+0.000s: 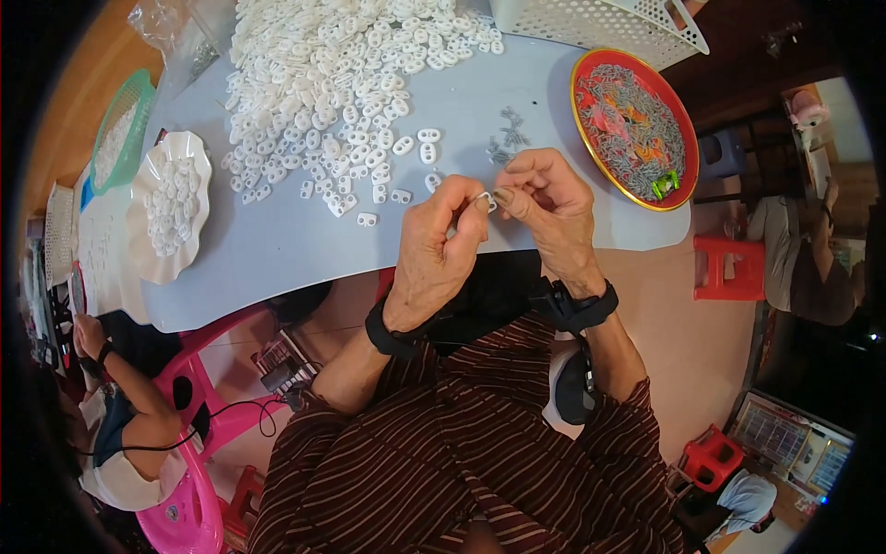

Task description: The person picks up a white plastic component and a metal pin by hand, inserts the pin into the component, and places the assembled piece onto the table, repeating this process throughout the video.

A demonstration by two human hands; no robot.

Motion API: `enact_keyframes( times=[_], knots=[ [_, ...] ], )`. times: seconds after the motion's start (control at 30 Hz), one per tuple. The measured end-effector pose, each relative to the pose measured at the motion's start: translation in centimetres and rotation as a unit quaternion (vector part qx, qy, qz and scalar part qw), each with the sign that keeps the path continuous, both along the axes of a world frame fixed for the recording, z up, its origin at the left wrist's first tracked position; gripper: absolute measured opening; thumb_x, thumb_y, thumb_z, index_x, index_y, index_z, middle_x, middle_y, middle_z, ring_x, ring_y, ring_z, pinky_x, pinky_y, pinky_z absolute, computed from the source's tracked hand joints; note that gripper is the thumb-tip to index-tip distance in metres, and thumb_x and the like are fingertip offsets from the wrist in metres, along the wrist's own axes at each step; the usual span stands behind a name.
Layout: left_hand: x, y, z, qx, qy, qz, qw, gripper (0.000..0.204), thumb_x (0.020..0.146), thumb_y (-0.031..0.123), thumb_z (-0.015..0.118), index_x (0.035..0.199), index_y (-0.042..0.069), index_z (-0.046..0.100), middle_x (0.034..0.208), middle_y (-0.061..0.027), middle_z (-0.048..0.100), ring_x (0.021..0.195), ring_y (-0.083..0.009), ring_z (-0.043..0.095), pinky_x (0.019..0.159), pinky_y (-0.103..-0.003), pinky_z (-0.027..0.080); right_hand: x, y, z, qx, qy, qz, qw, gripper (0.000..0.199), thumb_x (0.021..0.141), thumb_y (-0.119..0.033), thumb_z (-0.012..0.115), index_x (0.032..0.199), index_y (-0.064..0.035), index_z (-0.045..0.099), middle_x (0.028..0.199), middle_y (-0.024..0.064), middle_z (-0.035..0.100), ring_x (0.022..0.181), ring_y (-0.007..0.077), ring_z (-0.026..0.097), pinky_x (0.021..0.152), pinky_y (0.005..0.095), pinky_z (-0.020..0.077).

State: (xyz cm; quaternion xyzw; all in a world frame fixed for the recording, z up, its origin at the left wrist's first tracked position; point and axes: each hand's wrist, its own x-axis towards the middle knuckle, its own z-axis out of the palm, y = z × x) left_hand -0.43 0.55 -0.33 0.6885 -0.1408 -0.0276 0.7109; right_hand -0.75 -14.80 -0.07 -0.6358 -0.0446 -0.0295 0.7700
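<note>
Between the thumb and forefinger of my left hand (437, 245) is a small white two-hole plastic piece (491, 200). My right hand (554, 210) is pinched right beside it, its thumb and forefinger at the piece's edge; whatever those fingertips hold is too small to make out. Just beyond my hands lies a little cluster of grey plastic pins (510, 131). A big heap of the same white two-hole pieces (314, 74) spreads over the far left of the table, with loose ones scattered toward my left hand.
A red bowl (583, 125) of grey pins stands at the right on the pale table (286, 268). At left are a wavy-rimmed white dish (140, 226) and a green basket (140, 115). A white perforated basket (591, 28) stands far back. Another person's arm (138, 388) shows at lower left.
</note>
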Motion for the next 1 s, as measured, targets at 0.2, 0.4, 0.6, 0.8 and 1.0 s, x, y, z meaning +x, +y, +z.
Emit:
enact_keyframes(
  times=[0.2, 0.4, 0.6, 0.8, 1.0],
  knots=[
    [-0.07, 0.20, 0.29, 0.029, 0.026, -0.016, 0.999, 0.012, 0.094, 0.011, 0.050, 0.089, 0.001, 0.055, 0.064, 0.0006, 0.051, 0.059, -0.0051, 0.045, 0.054, -0.022, 0.036, -0.02, -0.01, 0.19, -0.037, -0.001, 0.000, 0.999, 0.021, 0.084, -0.004, 0.069, 0.101, -0.0028, 0.056, 0.086, 0.0030, 0.061, 0.073, 0.0070, 0.056, 0.066, 0.0204, 0.0468],
    [0.02, 0.30, 0.15, 0.034, 0.017, -0.018, 0.999, 0.011, 0.093, 0.011, 0.050, 0.090, 0.002, 0.056, 0.063, 0.0012, 0.051, 0.059, -0.0048, 0.043, 0.054, -0.021, 0.035, -0.01, -0.17, -0.14, -0.068, -0.025, -0.003, 0.997, 0.021, 0.085, -0.003, 0.068, 0.103, 0.0000, 0.057, 0.085, 0.0021, 0.062, 0.073, 0.0065, 0.055, 0.065, 0.0201, 0.0465],
    [0.09, 0.62, 0.32, 0.001, 0.038, -0.043, 0.998, 0.011, 0.094, 0.010, 0.050, 0.090, 0.002, 0.055, 0.065, 0.0014, 0.052, 0.060, -0.0043, 0.044, 0.055, -0.021, 0.034, -0.19, -0.01, 0.46, -0.074, 0.012, 0.003, 0.997, 0.010, 0.088, -0.007, 0.066, 0.091, -0.0003, 0.059, 0.080, 0.0017, 0.060, 0.068, 0.0063, 0.052, 0.062, 0.0190, 0.0428],
    [0.44, 0.87, 0.18, -0.025, 0.050, -0.080, 0.995, 0.009, 0.090, 0.008, 0.054, 0.087, -0.001, 0.055, 0.062, -0.0015, 0.053, 0.058, -0.0070, 0.049, 0.052, -0.022, 0.038, -0.10, -0.43, 0.32, -0.100, -0.009, 0.026, 0.995, 0.011, 0.090, -0.010, 0.063, 0.088, 0.0010, 0.062, 0.074, -0.0001, 0.060, 0.063, 0.0043, 0.049, 0.056, 0.0187, 0.0399],
    [0.41, 0.78, -0.13, -0.005, 0.048, -0.072, 0.996, 0.008, 0.092, 0.007, 0.054, 0.089, 0.000, 0.056, 0.067, 0.0013, 0.055, 0.064, -0.0046, 0.048, 0.057, -0.021, 0.037, -0.19, -0.07, 0.63, -0.141, -0.017, 0.008, 0.990, 0.014, 0.090, -0.012, 0.065, 0.084, -0.0005, 0.060, 0.069, -0.0017, 0.059, 0.059, 0.0038, 0.046, 0.053, 0.0194, 0.0379]
  ],
)
